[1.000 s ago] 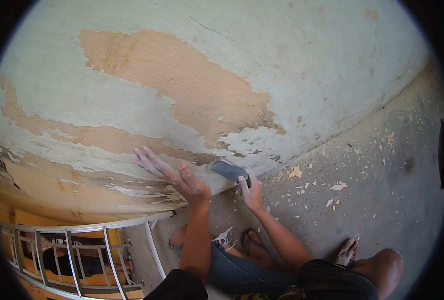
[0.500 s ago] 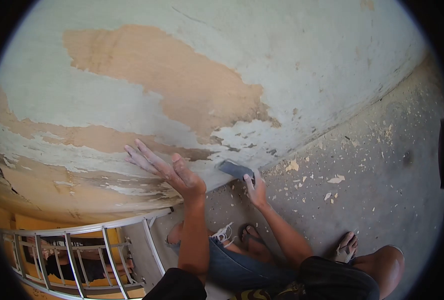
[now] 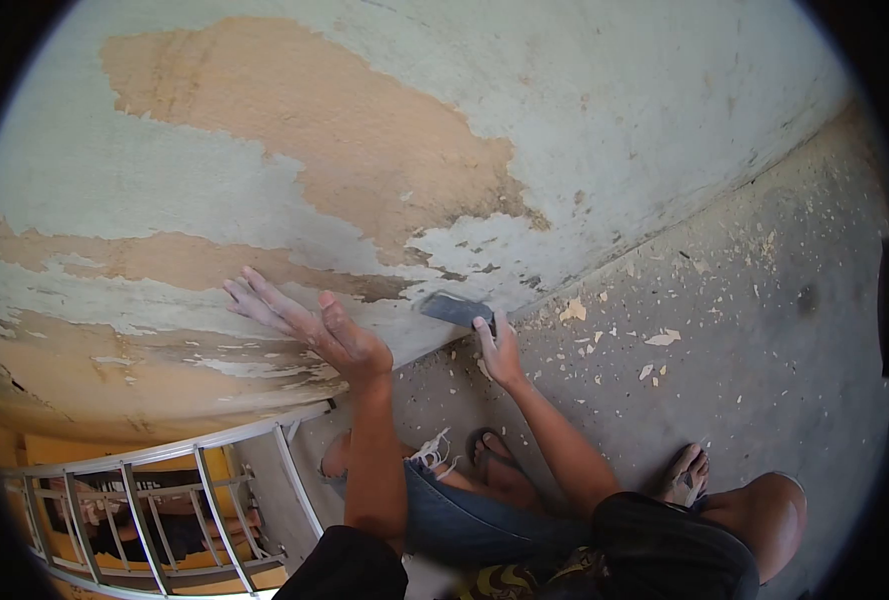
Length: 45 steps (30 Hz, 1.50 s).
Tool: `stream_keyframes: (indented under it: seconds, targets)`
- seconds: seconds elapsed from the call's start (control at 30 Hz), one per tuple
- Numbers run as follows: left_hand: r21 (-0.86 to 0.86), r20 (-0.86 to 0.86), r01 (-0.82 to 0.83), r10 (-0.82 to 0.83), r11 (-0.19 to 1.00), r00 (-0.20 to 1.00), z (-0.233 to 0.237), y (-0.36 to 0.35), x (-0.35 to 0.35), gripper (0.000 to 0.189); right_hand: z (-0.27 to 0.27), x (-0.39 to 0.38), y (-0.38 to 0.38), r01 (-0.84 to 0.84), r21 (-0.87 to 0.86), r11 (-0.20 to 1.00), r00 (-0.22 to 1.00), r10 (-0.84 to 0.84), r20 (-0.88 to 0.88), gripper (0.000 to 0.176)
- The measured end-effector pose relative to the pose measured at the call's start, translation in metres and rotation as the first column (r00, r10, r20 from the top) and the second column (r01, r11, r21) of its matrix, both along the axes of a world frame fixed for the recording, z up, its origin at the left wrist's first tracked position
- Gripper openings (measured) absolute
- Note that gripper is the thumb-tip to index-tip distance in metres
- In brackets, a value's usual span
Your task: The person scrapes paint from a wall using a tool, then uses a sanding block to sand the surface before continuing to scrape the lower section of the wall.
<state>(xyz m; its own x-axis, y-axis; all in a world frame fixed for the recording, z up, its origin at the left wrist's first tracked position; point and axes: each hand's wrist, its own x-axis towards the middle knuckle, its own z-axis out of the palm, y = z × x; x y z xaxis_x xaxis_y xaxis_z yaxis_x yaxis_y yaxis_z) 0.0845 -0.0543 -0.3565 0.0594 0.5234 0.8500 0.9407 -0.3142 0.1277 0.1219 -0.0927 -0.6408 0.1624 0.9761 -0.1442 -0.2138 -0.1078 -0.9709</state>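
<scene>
My left hand rests against the peeling wall, its fingers spread and pointing up and left, with pale dust on them. In my right hand is a scraper with a wide, dark, flat blade. That blade lies almost flat on the low part of the wall, just below some flaked dark spots and close to where wall meets floor. The scraper's handle is mostly hidden by my fingers. Above both hands a large bare orange-tan patch shows amid the pale green paint.
Paint chips are scattered over the grey floor along the wall. A metal ladder stands at the lower left, with another person partly visible behind its rungs. My bent legs in jeans are below my hands.
The view has shifted, so wall and hands appear slightly higher and further left. The scraper blade is tilted a little flatter. My left hand keeps about the same place on the wall.
</scene>
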Motion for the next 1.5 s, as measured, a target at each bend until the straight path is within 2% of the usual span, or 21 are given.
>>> stream_keyframes:
  seconds: [0.03,0.07,0.13,0.17,0.23,0.3,0.37,0.5,0.57,0.63,0.7,0.77,0.9,0.97,1.0,1.03,1.1,1.2,1.3,1.33,1.5]
  targets:
    - [0.009,0.016,-0.005,0.005,1.000,1.000,0.000,0.002,0.000,0.078,-0.012,0.000,0.003,-0.036,-0.080,0.996,0.999,0.033,-0.038,0.039]
    - [0.020,0.016,0.000,0.000,1.000,1.000,0.002,0.001,-0.001,0.078,-0.024,0.000,-0.001,-0.032,-0.069,0.997,0.999,0.029,-0.038,0.039]
    - [0.039,-0.002,0.027,-0.027,0.999,1.000,0.003,0.002,0.000,0.078,-0.035,0.005,-0.008,0.208,0.012,0.978,0.976,-0.207,-0.065,0.039]
    - [0.037,-0.002,0.031,-0.031,0.999,1.000,0.003,0.003,0.001,0.078,-0.033,0.004,-0.004,0.212,0.010,0.977,0.975,-0.211,-0.065,0.039]
    - [0.044,0.046,0.059,-0.061,0.997,0.997,0.002,-0.003,0.002,0.078,-0.022,0.001,-0.003,0.145,0.033,0.989,0.989,-0.146,0.018,0.040]
    - [0.029,0.010,0.037,-0.038,0.999,0.999,0.001,-0.005,0.002,0.078,-0.008,0.005,-0.001,0.102,0.061,0.993,0.995,-0.101,-0.024,0.042]
    - [0.045,-0.023,0.028,-0.027,0.999,0.999,0.006,-0.002,0.005,0.078,-0.013,0.005,0.003,0.031,-0.066,0.997,0.996,-0.036,-0.080,0.042]
    - [0.068,0.018,0.062,-0.063,0.996,0.998,0.007,0.000,0.005,0.078,-0.041,0.006,-0.010,0.098,-0.048,0.994,0.991,-0.102,-0.084,0.040]
    - [0.041,0.038,0.063,-0.065,0.997,0.997,0.005,-0.005,0.002,0.078,-0.032,0.004,-0.011,0.074,-0.017,0.997,0.997,-0.074,0.019,0.039]
    - [0.035,-0.038,0.034,-0.033,0.999,0.999,0.005,-0.006,0.000,0.078,-0.019,0.003,-0.005,0.034,0.000,0.999,0.999,-0.034,0.025,0.040]
    - [0.033,-0.010,0.048,-0.047,0.998,0.999,0.002,-0.004,0.003,0.078,-0.022,0.010,-0.001,0.018,0.039,0.999,0.999,-0.020,0.050,0.041]
    - [0.039,0.020,0.057,-0.058,0.998,0.998,0.003,-0.002,0.005,0.078,-0.045,0.014,-0.003,0.080,-0.031,0.996,0.997,-0.081,-0.015,0.045]
    - [0.037,-0.018,0.031,-0.030,0.999,0.999,0.006,-0.004,0.003,0.079,-0.051,0.009,-0.006,0.122,0.025,0.992,0.992,-0.122,-0.011,0.048]
    - [0.032,-0.045,0.026,-0.025,0.999,0.999,0.005,-0.008,0.001,0.079,-0.033,0.007,0.003,-0.056,0.013,0.998,0.996,0.054,0.069,0.048]
    - [0.036,-0.038,0.029,-0.027,0.999,0.999,0.005,-0.007,0.001,0.079,-0.021,0.012,0.003,-0.113,-0.058,0.992,0.994,0.113,-0.012,0.048]
    - [0.045,-0.026,0.034,-0.033,0.998,0.999,0.004,-0.005,0.002,0.079,-0.028,0.011,0.002,-0.101,-0.053,0.993,0.995,0.101,-0.008,0.048]
    - [0.054,0.001,0.048,-0.048,0.997,0.999,0.003,-0.002,0.004,0.079,-0.058,0.003,-0.007,0.084,-0.042,0.996,0.995,-0.086,-0.053,0.043]
    - [0.044,-0.005,0.041,-0.041,0.998,0.999,0.006,-0.001,0.005,0.079,-0.056,0.008,-0.012,0.144,-0.039,0.989,0.987,-0.146,-0.073,0.044]
    - [0.010,-0.028,0.019,-0.018,1.000,0.999,0.001,-0.009,0.001,0.078,-0.051,0.001,-0.002,0.010,-0.016,1.000,0.999,-0.009,0.039,0.043]
    - [0.026,-0.015,0.040,-0.039,0.999,0.999,0.000,-0.005,0.005,0.077,-0.055,0.006,-0.002,0.029,-0.021,0.999,0.999,-0.028,0.047,0.043]
    - [0.022,-0.014,0.048,-0.048,0.999,0.999,0.004,-0.003,0.005,0.077,-0.049,0.010,-0.013,0.038,-0.163,0.986,0.964,-0.078,-0.252,0.040]
